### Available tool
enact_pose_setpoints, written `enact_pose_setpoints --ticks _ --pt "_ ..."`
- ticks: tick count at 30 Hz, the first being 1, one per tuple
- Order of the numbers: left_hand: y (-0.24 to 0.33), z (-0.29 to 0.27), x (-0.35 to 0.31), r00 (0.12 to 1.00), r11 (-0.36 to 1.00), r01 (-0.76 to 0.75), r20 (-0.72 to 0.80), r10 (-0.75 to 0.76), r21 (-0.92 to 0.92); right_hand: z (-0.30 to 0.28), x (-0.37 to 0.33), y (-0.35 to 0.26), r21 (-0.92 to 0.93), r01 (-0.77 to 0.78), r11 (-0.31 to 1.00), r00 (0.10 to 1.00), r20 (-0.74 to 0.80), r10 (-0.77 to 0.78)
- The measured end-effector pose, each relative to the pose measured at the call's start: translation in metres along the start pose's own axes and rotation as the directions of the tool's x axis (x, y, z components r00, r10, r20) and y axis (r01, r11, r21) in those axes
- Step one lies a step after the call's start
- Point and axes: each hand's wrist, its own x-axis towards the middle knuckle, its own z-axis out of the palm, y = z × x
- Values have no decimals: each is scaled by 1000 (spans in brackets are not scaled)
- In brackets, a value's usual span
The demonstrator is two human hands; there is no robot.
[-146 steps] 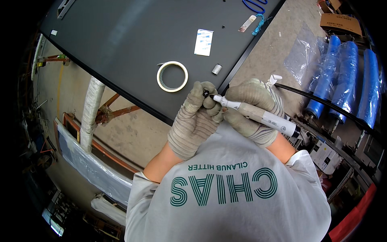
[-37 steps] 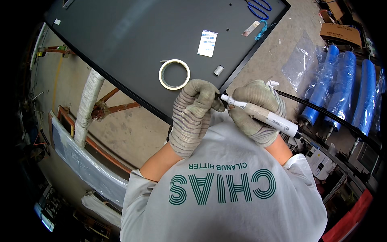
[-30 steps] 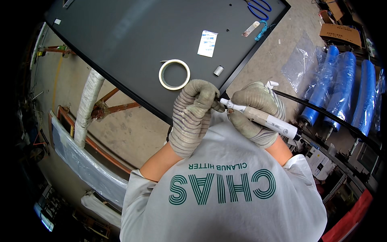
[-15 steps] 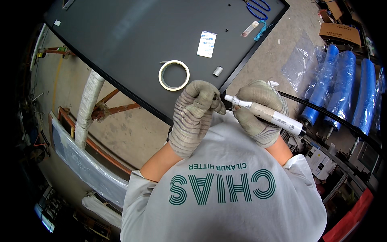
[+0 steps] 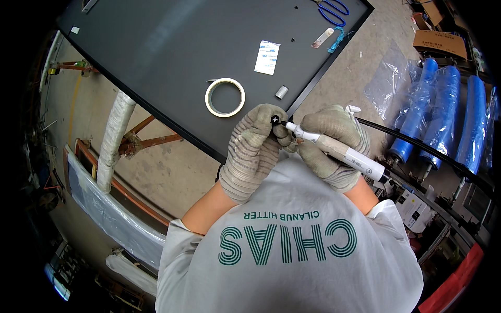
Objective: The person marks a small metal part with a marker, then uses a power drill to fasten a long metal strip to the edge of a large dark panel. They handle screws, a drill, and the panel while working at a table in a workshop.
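My gloved left hand (image 5: 253, 143) pinches a small black round piece (image 5: 275, 120) with a white cross-shaped mark on its face. In my gloved right hand (image 5: 336, 143) is a thick white marker pen (image 5: 360, 160) with a black back end. Its narrow tip points left and reaches the black piece, though I cannot tell whether they touch. A small white cap (image 5: 353, 109) sticks out by the right hand's fingers. Beyond the hands, a roll of cream tape (image 5: 210, 99) and a short grey cylinder (image 5: 282, 92) lie on the dark panel (image 5: 156, 57).
On the panel also lie a white printed sheet (image 5: 267, 57), blue-handled scissors (image 5: 333, 13), a small strip (image 5: 323, 37) and blue string (image 5: 338, 39). Blue film-wrapped rolls (image 5: 441, 104) and a cardboard box (image 5: 441, 43) stand at right. A wrapped frame (image 5: 107, 203) is at left.
The pen has moved left, bringing its tip up to the black piece. My left fingers have turned, so the piece's marked face now shows.
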Motion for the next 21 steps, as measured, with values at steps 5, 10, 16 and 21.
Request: enact_pose_setpoints --ticks 5,10,16,21 --pt "-1 -1 -1 1000 1000 1 8 -1 -28 0 0 1 -31 32 999 999 32 -31" --pt "1 2 -2 1000 1000 7 12 -7 2 7 -3 -1 -15 57 998 994 -93 -58" --pt "2 1 -2 1000 1000 5 24 -5 15 -4 -11 0 -44 -100 994 971 214 107" --pt "2 3 -2 999 1000 3 37 -3 6 1 1 -3 -17 -5 1000 1000 12 5"
